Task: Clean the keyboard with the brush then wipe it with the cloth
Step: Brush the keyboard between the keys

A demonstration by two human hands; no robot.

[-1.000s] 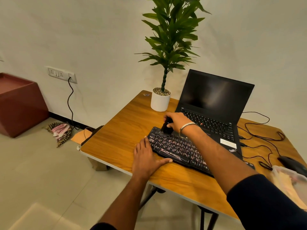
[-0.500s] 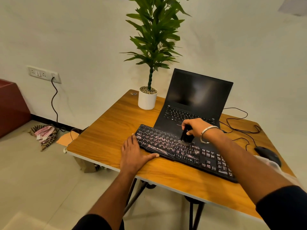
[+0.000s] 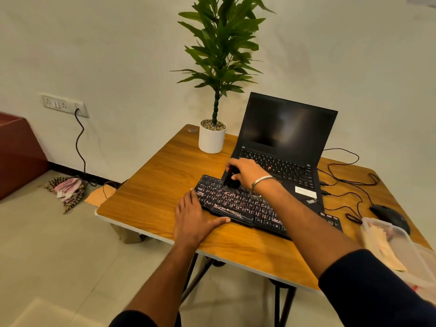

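A black keyboard (image 3: 238, 205) with pale markings lies across the wooden table (image 3: 151, 194), in front of an open laptop (image 3: 283, 138). My right hand (image 3: 246, 172) grips a black brush (image 3: 230, 179) whose bristles touch the keyboard's upper left keys. My left hand (image 3: 193, 220) lies flat on the table, fingers straight, with the thumb against the keyboard's front edge near its left end. No cloth can be made out for certain on the table.
A potted plant in a white pot (image 3: 211, 139) stands at the table's back. Cables (image 3: 349, 185) and a black mouse (image 3: 389, 217) lie at the right. A clear plastic container (image 3: 401, 251) sits at the right edge. Checked fabric (image 3: 68, 190) lies on the floor.
My right hand has swept the brush from the keyboard's left end to its middle and back to the upper left keys. My left hand has kept its place at the keyboard's left front edge.
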